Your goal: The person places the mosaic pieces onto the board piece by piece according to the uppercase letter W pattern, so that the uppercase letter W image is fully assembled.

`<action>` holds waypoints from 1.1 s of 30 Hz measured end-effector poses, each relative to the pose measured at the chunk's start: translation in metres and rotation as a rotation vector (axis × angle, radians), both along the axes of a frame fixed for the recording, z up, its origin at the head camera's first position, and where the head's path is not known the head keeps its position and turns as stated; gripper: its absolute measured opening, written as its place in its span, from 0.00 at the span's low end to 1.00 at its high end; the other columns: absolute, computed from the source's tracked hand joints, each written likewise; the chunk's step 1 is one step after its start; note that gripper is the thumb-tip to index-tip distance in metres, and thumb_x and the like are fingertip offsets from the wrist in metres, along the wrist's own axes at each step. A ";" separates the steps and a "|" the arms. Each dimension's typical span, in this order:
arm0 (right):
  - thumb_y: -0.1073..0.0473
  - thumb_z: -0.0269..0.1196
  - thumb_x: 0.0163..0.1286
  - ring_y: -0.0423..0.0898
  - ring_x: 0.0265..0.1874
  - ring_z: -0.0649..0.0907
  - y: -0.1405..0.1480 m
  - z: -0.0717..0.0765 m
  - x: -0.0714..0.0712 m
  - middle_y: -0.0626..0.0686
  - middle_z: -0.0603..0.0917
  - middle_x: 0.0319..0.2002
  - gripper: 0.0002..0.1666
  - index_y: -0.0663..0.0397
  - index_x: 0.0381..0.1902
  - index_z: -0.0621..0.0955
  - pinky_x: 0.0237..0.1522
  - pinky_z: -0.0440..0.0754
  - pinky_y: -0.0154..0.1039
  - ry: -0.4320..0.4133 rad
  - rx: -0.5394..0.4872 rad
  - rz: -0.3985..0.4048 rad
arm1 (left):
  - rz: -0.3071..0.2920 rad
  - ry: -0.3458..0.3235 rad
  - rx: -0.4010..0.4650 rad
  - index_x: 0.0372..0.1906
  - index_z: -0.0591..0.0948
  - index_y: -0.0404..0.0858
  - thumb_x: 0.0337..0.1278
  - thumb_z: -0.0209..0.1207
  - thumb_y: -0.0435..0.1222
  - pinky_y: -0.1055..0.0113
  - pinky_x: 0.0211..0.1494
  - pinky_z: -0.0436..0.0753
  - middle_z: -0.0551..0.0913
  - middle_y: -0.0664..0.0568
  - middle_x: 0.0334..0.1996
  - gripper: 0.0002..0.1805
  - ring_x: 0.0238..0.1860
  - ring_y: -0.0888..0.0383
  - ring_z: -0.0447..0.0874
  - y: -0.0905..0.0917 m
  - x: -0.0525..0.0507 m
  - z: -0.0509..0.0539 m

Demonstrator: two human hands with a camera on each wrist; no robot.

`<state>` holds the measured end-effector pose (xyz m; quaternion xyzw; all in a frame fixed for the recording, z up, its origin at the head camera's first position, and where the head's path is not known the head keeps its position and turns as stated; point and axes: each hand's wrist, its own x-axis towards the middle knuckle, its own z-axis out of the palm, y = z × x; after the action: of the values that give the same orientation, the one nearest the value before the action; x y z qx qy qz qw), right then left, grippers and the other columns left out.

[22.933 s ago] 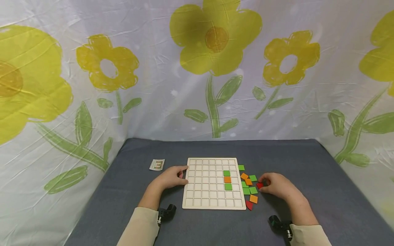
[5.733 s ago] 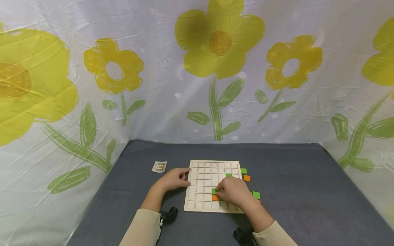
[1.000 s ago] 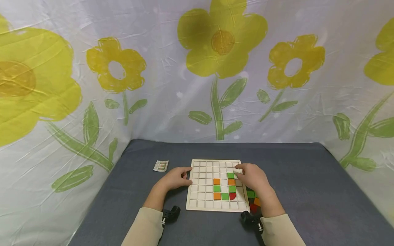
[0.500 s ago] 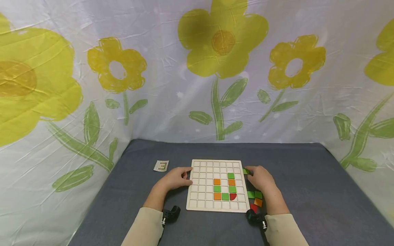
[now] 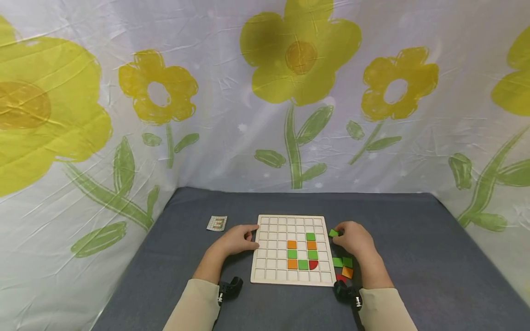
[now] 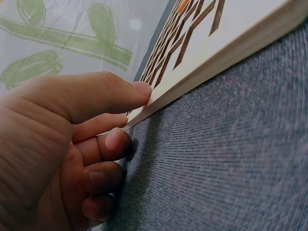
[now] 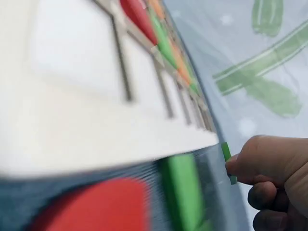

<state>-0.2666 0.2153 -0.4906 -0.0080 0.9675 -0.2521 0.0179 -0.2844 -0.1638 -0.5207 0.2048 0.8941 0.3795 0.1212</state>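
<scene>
A pale wooden grid board (image 5: 271,262) lies on the table. My left hand (image 5: 233,240) holds its left edge with thumb and index finger; the other fingers curl loosely in the left wrist view. Off the board's upper right side, my right hand (image 5: 357,238) pinches a green square tile (image 7: 226,151) between thumb and fingers. Set in the grid are orange square tiles (image 5: 291,245), green square tiles (image 5: 303,264) and one red quarter-circle tile (image 5: 313,265). They form a U-like outline, its right column reaching higher.
Loose tiles lie by the board's lower right side: green ones (image 5: 347,262), an orange one (image 5: 347,272) and a red one (image 5: 341,278), partly hidden by the right wrist camera (image 5: 347,291). A small pattern card (image 5: 217,223) lies left of the board on the dark cloth (image 5: 393,216).
My right hand has left the board's upper right part, moved right, and lifted the green square tile from beside the board. The left hand stays at the left edge.
</scene>
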 end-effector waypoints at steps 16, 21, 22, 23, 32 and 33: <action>0.58 0.71 0.62 0.46 0.31 0.74 -0.054 0.055 0.028 0.49 0.79 0.35 0.14 0.52 0.47 0.89 0.32 0.74 0.45 0.130 0.038 0.265 | 0.001 0.006 0.004 0.75 0.70 0.33 0.62 0.69 0.39 0.65 0.27 0.67 0.71 0.56 0.19 0.38 0.19 0.60 0.65 0.000 0.000 0.001; 0.59 0.71 0.61 0.44 0.31 0.76 -0.076 0.050 0.037 0.48 0.82 0.36 0.12 0.49 0.45 0.89 0.34 0.76 0.46 0.124 0.025 0.374 | 0.002 0.007 0.005 0.75 0.70 0.33 0.62 0.69 0.39 0.65 0.27 0.67 0.71 0.56 0.18 0.38 0.19 0.60 0.65 0.001 0.000 0.001; 0.59 0.71 0.61 0.44 0.31 0.76 -0.080 0.048 0.038 0.48 0.83 0.37 0.12 0.49 0.44 0.89 0.34 0.76 0.45 0.129 0.030 0.400 | 0.002 0.006 0.006 0.75 0.70 0.33 0.62 0.69 0.39 0.65 0.27 0.67 0.71 0.56 0.18 0.38 0.19 0.60 0.65 0.001 0.000 0.001; 0.59 0.71 0.60 0.43 0.31 0.76 -0.084 0.046 0.039 0.47 0.83 0.37 0.13 0.49 0.44 0.89 0.34 0.75 0.45 0.134 0.037 0.424 | 0.003 0.006 0.006 0.75 0.70 0.33 0.62 0.69 0.39 0.65 0.27 0.67 0.71 0.56 0.18 0.38 0.19 0.60 0.65 0.001 0.000 0.001; 0.57 0.72 0.54 0.38 0.25 0.75 -0.112 0.032 0.048 0.43 0.83 0.35 0.12 0.48 0.39 0.89 0.30 0.76 0.39 0.143 0.109 0.586 | 0.010 0.008 0.004 0.75 0.71 0.33 0.62 0.69 0.39 0.64 0.27 0.67 0.71 0.57 0.18 0.38 0.19 0.60 0.65 0.001 -0.001 -0.002; 0.57 0.72 0.53 0.37 0.24 0.75 -0.114 0.031 0.050 0.43 0.83 0.34 0.13 0.49 0.38 0.90 0.29 0.76 0.39 0.130 0.107 0.595 | 0.010 0.007 0.006 0.75 0.71 0.33 0.62 0.69 0.39 0.64 0.27 0.67 0.71 0.57 0.18 0.38 0.19 0.60 0.65 0.001 -0.001 -0.002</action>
<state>-0.2170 0.1011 -0.4595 -0.3061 0.9337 -0.1834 0.0295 -0.2853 -0.1627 -0.5224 0.2019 0.8945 0.3818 0.1155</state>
